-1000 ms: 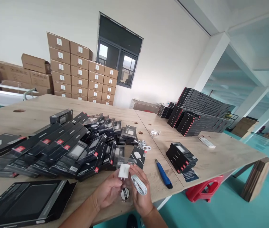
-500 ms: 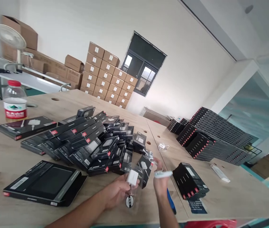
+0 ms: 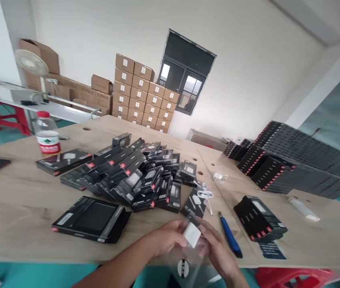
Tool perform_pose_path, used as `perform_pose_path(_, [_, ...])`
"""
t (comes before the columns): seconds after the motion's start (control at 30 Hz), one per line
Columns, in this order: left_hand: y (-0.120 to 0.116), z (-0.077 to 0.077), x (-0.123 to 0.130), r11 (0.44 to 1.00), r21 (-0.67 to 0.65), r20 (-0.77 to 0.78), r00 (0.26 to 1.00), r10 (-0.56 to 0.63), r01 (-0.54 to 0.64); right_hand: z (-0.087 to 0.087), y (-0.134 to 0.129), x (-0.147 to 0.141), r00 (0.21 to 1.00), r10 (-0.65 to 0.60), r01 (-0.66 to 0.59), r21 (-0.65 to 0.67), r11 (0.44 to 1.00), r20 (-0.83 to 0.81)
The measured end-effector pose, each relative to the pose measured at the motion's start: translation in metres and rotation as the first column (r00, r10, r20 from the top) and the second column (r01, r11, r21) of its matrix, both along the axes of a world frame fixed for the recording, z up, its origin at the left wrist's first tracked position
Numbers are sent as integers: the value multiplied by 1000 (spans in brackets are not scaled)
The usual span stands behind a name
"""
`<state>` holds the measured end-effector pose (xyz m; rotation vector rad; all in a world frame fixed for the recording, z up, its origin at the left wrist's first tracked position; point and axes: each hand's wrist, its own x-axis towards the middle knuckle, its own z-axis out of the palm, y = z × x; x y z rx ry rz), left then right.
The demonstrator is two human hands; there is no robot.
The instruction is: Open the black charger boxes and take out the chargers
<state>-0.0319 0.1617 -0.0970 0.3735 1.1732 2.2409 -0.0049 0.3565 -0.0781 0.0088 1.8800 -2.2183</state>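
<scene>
My left hand [image 3: 171,239] is closed on a white charger [image 3: 191,235] together with a clear plastic package [image 3: 192,264] that has a round black-and-white label [image 3: 183,268]. On the package's other side, my right hand [image 3: 216,250] has its fingers pressed against the plastic near the charger. Both hands are low over the table's front edge, and motion blurs the plastic. Just beyond them, a coiled white cable [image 3: 205,194] rests by a slim black box [image 3: 194,203]. To the right of the right hand lies a blue-handled tool [image 3: 230,235].
A heap of black retail boxes [image 3: 134,176] covers the table's middle. An opened black box [image 3: 92,219] lies at front left, a bottle [image 3: 48,134] behind it. On the right stand a short row of boxes [image 3: 259,219] and tall black stacks [image 3: 295,160]. A red stool [image 3: 292,276] is below the edge.
My right hand has come down and left to the plastic package; the blurred white item it carried is no longer seen in it. The white cable coil now shows on the table. The view has shifted.
</scene>
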Motion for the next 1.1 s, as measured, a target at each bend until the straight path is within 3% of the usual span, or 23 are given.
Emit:
perform_pose_path(0.1, [-46,24,17,957,-241,-116,984,134,-159,-17,8,22,988,-98,121,-199,973,121])
perform_pose_path(0.13, [-68,37,22,874,-387,-315,933,173,-293,-22,13,27,974,-145,186,-249,950,174])
perform_pose_path(0.2, [-118,66,29,643,-561,-620,779,92,-522,-31,21,34,934,-228,315,-335,888,275])
perform_pose_path(0.27, [-163,87,31,452,-663,-703,703,-104,-596,-36,24,39,901,-262,394,-400,828,346])
perform_pose_path(0.3, [-182,92,30,351,-724,-678,709,-196,-595,-38,23,40,893,-265,413,-427,804,364])
perform_pose_path(0.4, [-219,84,23,85,-862,-493,784,-379,-500,-38,10,42,900,-246,410,-508,757,360])
perform_pose_path(0.5, [-235,63,12,-36,-856,-434,755,-491,-516,-31,-9,43,922,-208,368,-575,731,326])
perform_pose_path(0.57, [-236,57,7,-69,-824,-451,725,-521,-562,-24,-19,45,933,-192,345,-606,716,304])
perform_pose_path(0.67, [-219,64,8,-85,-796,-478,709,-518,-599,-10,-33,50,928,-233,369,-641,673,290])
perform_pose_path(0.73, [-194,73,17,-58,-795,-497,703,-509,-604,-1,-44,54,923,-273,385,-662,643,272])
perform_pose_path(0.8, [-163,79,26,14,-788,-544,685,-485,-616,6,-55,55,919,-322,389,-671,632,229])
perform_pose_path(0.93, [-110,79,30,114,-768,-625,700,-346,-630,12,-71,56,889,-450,407,-587,700,80])
perform_pose_path(1.0, [-93,79,26,122,-751,-649,690,-320,-649,10,-72,55,869,-494,426,-516,743,7])
perform_pose_path(1.1, [-78,80,16,97,-718,-665,638,-388,-689,4,-67,57,856,-517,451,-467,761,-16])
